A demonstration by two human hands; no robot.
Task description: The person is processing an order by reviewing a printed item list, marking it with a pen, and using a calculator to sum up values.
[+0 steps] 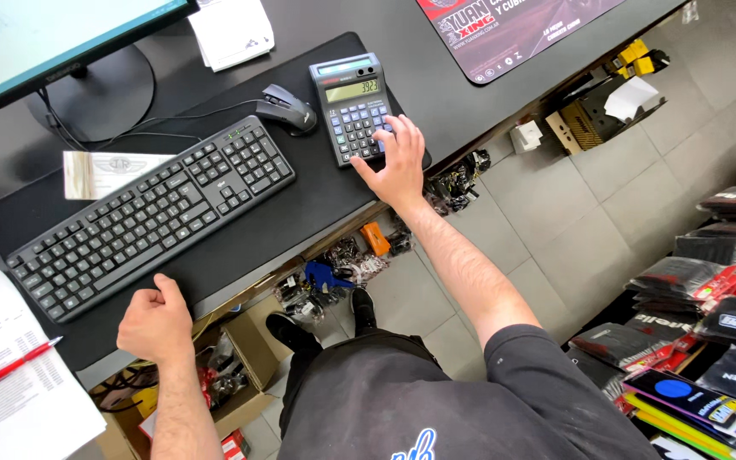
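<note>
Pressing grey calculator (353, 106) keys, right hand (399, 162), left hand (155, 324) fisted by keyboard (151, 213)

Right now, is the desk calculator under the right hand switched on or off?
On. The calculator shows dark digits on its lit greenish display, and the right hand rests its fingers on the keypad.

Black bench (462, 102), its front edge running diagonally. On it: long dark desk mat (300, 213) carrying a black keyboard (151, 217), mouse (287, 109) and grey calculator (353, 108). Also directly on the bench: monitor stand (100, 94), white paper slip (232, 32), silver card (104, 173), printed sheets (10, 375) with a red pen (17, 362), printed red-and-black mat (513, 34).
</note>
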